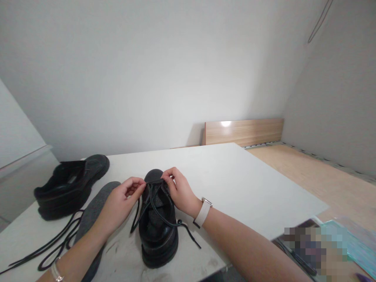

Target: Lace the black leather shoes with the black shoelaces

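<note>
A black lace-up shoe [158,239] stands upright on the white table, its heel toward me. Across its front, my left hand [125,199] pinches the black shoelace [164,219] at the left side of the eyelets. On the opposite side my right hand [179,192], with a watch on the wrist, has thumb and finger closed at the lace by the eyelet flap. Both lace ends hang loose, one on each side of the shoe. Exactly which strand sits between the right fingertips is partly hidden.
A second black shoe [64,190] stands at the left. Near it lie a grey insole [92,211], partly under my left forearm, and a loose black lace [63,237]. The white table [235,188] has a wooden board [243,131] behind it. A turquoise item [346,239] lies at lower right.
</note>
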Demonstrator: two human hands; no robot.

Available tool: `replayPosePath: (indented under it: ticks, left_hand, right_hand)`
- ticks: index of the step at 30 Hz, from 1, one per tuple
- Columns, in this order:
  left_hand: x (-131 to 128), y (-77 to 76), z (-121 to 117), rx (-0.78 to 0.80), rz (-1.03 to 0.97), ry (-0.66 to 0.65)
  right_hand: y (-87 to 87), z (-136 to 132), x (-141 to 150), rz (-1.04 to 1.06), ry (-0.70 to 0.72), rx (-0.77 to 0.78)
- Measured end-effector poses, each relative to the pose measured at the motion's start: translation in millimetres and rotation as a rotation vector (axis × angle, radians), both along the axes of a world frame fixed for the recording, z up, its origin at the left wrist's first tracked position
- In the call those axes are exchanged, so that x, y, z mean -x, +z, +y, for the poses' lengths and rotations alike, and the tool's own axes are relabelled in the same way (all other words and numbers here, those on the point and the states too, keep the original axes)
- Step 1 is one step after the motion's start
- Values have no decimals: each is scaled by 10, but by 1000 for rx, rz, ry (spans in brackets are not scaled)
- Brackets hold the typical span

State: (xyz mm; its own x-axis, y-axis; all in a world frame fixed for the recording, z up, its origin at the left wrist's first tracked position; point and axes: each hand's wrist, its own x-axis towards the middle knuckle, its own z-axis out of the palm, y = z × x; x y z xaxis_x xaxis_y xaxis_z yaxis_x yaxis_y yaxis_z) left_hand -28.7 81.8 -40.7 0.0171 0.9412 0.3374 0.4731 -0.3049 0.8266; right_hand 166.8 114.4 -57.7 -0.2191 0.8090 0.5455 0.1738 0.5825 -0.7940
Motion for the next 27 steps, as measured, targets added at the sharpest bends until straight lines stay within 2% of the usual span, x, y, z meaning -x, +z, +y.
replayPosePath:
  ticks: [6, 11, 15, 18, 21, 23, 25, 27]
  left_hand:
    - [-74, 31, 44, -149, 184, 39]
    - [-130, 61, 24, -187, 176, 74]
    - [-99, 101, 11, -199, 46, 81]
    - [11, 118, 31, -197, -90, 93]
    - [152, 124, 65, -274, -47, 161]
    - [212, 127, 81, -301, -7, 256]
    - [224, 128, 91, -246, -76, 322]
    - [198, 120, 96, -123, -232, 274]
  right_hand:
    - [156, -79, 1, 166, 55, -12]
    - [168, -57, -23, 212, 153, 2]
    - [134, 26, -89, 169, -42, -38]
    - [112, 124, -176, 228, -191, -24]
    - [101, 214, -251, 331, -242, 22]
    - [100, 243, -263, 394, -204, 78]
    - [103, 242, -239, 448, -125, 144]
    - [108, 225, -197, 489, -45, 202]
